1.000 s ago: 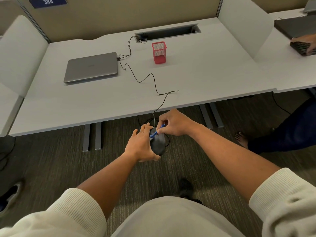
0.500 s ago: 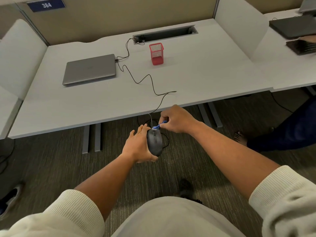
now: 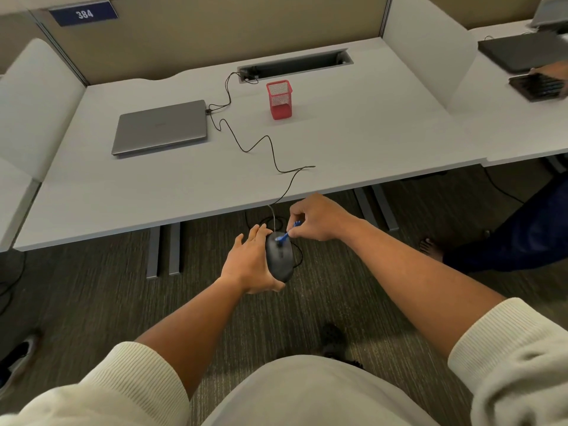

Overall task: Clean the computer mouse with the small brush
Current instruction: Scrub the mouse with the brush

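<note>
A dark grey wired computer mouse (image 3: 280, 259) is held in the air in front of the desk edge, over the carpet. My left hand (image 3: 249, 264) cups it from the left, thumb under its near end and fingers along its side. My right hand (image 3: 316, 217) pinches a small blue brush (image 3: 287, 235) whose tip touches the mouse's front near the scroll wheel. The mouse cable (image 3: 270, 149) runs up over the desk edge to the laptop.
On the white desk (image 3: 353, 142) lie a shut grey laptop (image 3: 161, 127) and a red mesh pen cup (image 3: 279, 99). White dividers (image 3: 427, 63) flank the desk. Another person's hand on a keyboard (image 3: 536, 84) and foot (image 3: 430, 247) are at the right.
The brush moved from the mouse's back up to its front end, then came down a little onto the scroll wheel area. My left hand kept the mouse in place.
</note>
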The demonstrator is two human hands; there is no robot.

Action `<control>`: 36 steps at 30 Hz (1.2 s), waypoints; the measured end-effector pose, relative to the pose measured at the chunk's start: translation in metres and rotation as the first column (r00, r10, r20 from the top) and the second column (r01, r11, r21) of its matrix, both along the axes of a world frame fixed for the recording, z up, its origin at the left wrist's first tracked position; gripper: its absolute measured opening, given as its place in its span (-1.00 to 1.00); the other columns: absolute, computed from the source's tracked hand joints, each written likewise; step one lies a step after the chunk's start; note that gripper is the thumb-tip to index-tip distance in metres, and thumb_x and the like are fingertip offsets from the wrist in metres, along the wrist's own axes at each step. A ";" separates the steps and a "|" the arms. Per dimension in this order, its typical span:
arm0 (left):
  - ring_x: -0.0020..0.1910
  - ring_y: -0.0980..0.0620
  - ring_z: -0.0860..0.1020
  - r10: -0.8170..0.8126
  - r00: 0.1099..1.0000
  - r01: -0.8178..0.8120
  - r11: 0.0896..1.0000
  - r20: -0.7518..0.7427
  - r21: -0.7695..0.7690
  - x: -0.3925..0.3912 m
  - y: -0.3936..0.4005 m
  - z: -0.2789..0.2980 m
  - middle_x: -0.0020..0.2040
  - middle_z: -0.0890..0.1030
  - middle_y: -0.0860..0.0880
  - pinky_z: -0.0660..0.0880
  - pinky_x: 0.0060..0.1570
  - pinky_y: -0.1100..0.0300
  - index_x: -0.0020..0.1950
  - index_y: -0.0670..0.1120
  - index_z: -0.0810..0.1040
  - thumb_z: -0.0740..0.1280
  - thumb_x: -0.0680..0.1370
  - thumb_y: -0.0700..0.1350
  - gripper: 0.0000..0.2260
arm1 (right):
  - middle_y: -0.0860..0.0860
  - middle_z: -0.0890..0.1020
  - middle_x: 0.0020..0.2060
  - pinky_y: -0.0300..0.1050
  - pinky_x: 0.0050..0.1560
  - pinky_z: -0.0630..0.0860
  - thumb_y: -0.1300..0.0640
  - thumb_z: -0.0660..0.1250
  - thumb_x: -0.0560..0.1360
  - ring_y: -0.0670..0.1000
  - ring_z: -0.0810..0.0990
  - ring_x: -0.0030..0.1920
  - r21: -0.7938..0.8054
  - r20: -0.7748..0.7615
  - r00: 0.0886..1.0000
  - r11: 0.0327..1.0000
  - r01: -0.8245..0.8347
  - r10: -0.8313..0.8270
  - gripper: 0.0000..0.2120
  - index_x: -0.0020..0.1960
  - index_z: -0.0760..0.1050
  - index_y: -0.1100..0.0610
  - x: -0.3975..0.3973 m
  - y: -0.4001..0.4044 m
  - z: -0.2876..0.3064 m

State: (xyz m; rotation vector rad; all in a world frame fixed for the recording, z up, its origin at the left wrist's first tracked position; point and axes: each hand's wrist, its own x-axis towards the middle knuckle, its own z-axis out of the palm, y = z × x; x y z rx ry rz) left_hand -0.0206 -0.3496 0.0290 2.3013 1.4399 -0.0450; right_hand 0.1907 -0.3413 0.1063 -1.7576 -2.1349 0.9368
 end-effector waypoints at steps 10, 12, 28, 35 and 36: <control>0.57 -0.11 0.13 0.003 1.000 -0.003 1.000 -0.005 0.005 0.001 -0.002 0.001 0.61 0.13 -0.05 -0.02 0.55 -0.07 0.59 -0.03 0.07 0.59 0.16 0.34 0.18 | -0.12 0.67 -0.26 -0.14 -0.23 0.51 0.12 0.48 0.42 -0.13 0.60 -0.28 0.048 -0.008 1.000 0.999 0.009 -0.008 -0.92 -0.15 0.65 0.12 0.001 0.001 0.003; 0.58 -0.10 0.11 -0.004 1.000 0.004 1.000 -0.018 0.004 0.001 -0.002 0.001 0.62 0.11 -0.05 -0.04 0.56 -0.07 0.60 -0.04 0.06 0.58 0.18 0.34 0.18 | -0.11 0.67 -0.29 -0.18 -0.26 0.53 0.13 0.50 0.41 -0.16 0.61 -0.37 -0.070 -0.089 0.996 0.997 -0.011 0.005 -0.89 -0.15 0.62 0.16 0.000 0.001 0.003; 0.58 -0.12 0.11 0.005 1.000 -0.005 1.000 -0.005 0.005 0.000 -0.001 0.008 0.62 0.09 -0.04 -0.04 0.54 -0.08 0.60 -0.01 0.04 0.59 0.17 0.34 0.19 | -0.11 0.68 -0.17 -0.10 -0.16 0.54 0.10 0.45 0.46 -0.12 0.60 -0.20 0.123 -0.002 0.990 0.983 0.137 -0.138 -0.92 -0.12 0.61 0.11 0.000 0.002 -0.006; 0.58 -0.13 0.12 0.008 1.000 -0.008 1.000 0.000 0.008 -0.003 -0.003 0.008 0.62 0.10 -0.04 -0.04 0.52 -0.05 0.60 -0.01 0.04 0.60 0.16 0.33 0.19 | -0.14 0.67 -0.17 -0.10 -0.14 0.55 0.10 0.46 0.47 -0.14 0.58 -0.21 0.114 -0.070 0.984 0.979 0.171 -0.164 -0.93 -0.12 0.61 0.10 -0.001 0.002 -0.005; 0.58 -0.13 0.11 0.005 1.000 -0.005 1.000 0.001 0.010 -0.003 -0.003 0.008 0.62 0.10 -0.04 -0.05 0.52 -0.05 0.60 -0.02 0.05 0.60 0.16 0.33 0.19 | -0.14 0.66 -0.18 -0.10 -0.15 0.54 0.10 0.45 0.47 -0.14 0.57 -0.20 0.127 -0.035 0.986 0.977 0.169 -0.166 -0.93 -0.11 0.60 0.09 0.000 0.002 -0.006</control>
